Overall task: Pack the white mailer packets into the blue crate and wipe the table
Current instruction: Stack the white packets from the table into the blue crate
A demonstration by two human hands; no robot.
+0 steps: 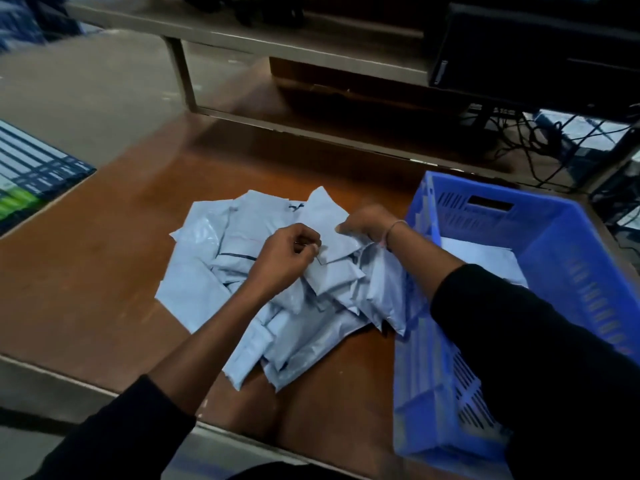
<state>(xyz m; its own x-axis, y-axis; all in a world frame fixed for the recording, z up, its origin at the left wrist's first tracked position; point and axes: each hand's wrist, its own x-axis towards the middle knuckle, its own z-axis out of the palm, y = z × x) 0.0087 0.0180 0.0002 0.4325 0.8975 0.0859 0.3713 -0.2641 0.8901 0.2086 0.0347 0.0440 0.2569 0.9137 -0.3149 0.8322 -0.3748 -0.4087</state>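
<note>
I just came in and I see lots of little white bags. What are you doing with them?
A person is packing white mailer packets into a blue crate. Both hands are over the pile of packets on the brown table: the left hand and the right hand pinch the top packet by its edges. The crate stands to the right of the pile with at least one packet in the crate already. Most packets are still on the table.

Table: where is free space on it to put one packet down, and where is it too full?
The brown table is bare left of the packet pile, and behind it up to the shelf frame. It is crowded where both hands, left hand and right hand, grip packets, and where the pile meets the blue crate.
</note>
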